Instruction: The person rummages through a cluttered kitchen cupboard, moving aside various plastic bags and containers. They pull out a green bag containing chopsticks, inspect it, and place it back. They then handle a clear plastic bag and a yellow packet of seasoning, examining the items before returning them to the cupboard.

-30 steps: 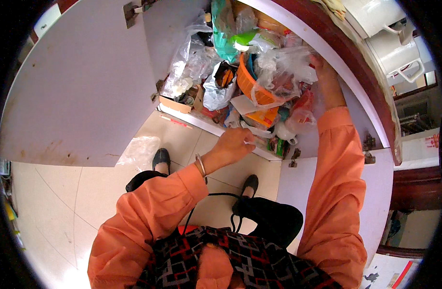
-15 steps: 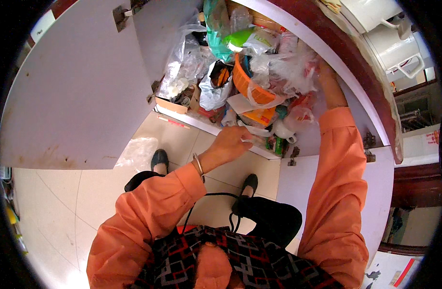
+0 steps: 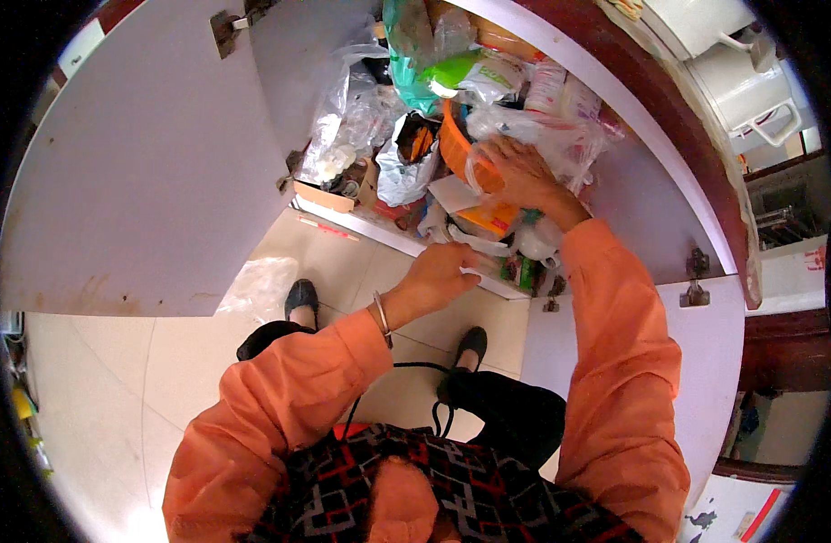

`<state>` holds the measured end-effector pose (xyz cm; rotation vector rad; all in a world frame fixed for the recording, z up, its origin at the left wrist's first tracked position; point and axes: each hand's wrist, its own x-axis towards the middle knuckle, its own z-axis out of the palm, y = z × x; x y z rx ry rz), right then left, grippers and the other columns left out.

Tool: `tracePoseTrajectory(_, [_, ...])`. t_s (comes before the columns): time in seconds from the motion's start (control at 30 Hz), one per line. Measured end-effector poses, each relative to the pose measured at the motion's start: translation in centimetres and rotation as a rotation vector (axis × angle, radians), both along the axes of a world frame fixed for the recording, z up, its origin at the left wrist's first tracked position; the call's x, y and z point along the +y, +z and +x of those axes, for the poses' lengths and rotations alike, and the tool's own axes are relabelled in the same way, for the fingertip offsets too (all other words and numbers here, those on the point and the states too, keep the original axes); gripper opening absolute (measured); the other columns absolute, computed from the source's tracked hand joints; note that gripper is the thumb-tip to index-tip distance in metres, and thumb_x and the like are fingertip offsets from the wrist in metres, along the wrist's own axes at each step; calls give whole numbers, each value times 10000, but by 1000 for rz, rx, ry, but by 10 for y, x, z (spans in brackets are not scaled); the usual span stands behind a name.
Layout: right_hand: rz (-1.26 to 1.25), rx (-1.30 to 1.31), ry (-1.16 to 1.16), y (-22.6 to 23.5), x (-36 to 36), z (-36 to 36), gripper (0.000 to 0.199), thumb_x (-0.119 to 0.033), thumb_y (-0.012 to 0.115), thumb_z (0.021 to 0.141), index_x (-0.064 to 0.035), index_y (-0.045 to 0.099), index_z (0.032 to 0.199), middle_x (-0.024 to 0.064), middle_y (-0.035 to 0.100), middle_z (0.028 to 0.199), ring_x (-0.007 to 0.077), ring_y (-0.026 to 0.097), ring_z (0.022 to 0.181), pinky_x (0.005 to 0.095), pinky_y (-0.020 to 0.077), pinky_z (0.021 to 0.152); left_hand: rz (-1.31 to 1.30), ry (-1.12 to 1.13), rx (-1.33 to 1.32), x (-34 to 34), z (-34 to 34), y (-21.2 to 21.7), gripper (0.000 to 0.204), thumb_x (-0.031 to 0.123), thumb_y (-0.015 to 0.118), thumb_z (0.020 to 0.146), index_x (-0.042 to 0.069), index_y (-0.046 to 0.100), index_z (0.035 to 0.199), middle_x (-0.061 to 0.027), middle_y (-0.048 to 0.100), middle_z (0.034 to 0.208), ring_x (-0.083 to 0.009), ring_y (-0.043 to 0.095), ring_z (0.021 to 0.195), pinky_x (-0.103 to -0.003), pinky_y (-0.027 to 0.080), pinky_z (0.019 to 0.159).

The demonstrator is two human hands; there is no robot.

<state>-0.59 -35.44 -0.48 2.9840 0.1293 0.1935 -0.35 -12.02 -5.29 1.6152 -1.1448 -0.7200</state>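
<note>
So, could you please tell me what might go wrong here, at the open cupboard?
The right hand is at the orange basket, close among plastic bags; pulling there might drag neighbouring things out. Also, a clear plastic sheet lies on the floor near the left shoe; stepping on it could cause a slip.

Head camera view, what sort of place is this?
Probably a home kitchen: a low, pale lilac cabinet stands open, crammed with clear plastic bags and an orange plastic basket, and white handled containers sit beyond its dark red-brown top edge.
</note>
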Motion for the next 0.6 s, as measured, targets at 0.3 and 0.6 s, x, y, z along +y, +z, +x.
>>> tracePoseTrajectory(0.3, [-159, 72, -399, 0, -55, 8, 479, -138, 659, 617, -83, 502, 1066, 126, 522, 1047, 324, 498, 995, 375, 406, 846, 114, 32, -77, 2, 11, 8, 262, 164, 629, 749, -6, 586, 944, -135, 626, 888, -221, 623, 737, -318, 488, 657])
tracePoseTrajectory(0.6, [47, -253, -465, 32, -55, 14, 840, -302, 719, 614, -130, 302, 1322, 192, 394, 1262, 381, 389, 1154, 425, 351, 933, 29, 37, 17, -8, 11, -9, 220, 110, 618, 744, -16, 576, 920, -109, 605, 854, -201, 610, 703, -303, 482, 631])
